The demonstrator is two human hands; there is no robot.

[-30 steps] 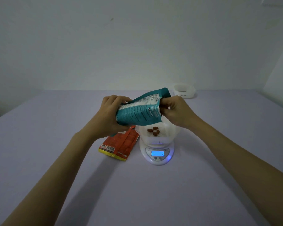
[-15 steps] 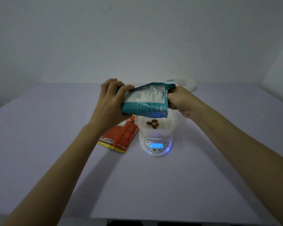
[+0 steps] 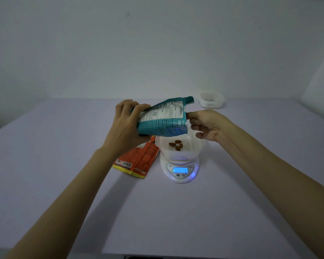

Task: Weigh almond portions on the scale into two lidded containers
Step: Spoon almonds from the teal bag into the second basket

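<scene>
My left hand [image 3: 127, 126] grips a teal almond bag [image 3: 163, 118] by its lower end and holds it tilted, mouth to the right, above a white container [image 3: 193, 152]. The container stands on a round white scale [image 3: 168, 171] with a lit blue display. Several almonds [image 3: 176, 144] lie in the container. My right hand [image 3: 208, 124] is at the bag's mouth with its fingers loosely curled. Its index fingertip reaches the bag's edge and the thumb hangs apart below, so nothing is pinched.
An orange snack bag [image 3: 137, 163] lies flat on the table [image 3: 157, 212], left of the scale and partly under the teal bag. A second white container [image 3: 211, 100] stands at the back right near the wall.
The right hand has come off the bag's mouth, which it gripped before, and sits just right of it. The left hand has tilted the bag's mouth end a little higher.
</scene>
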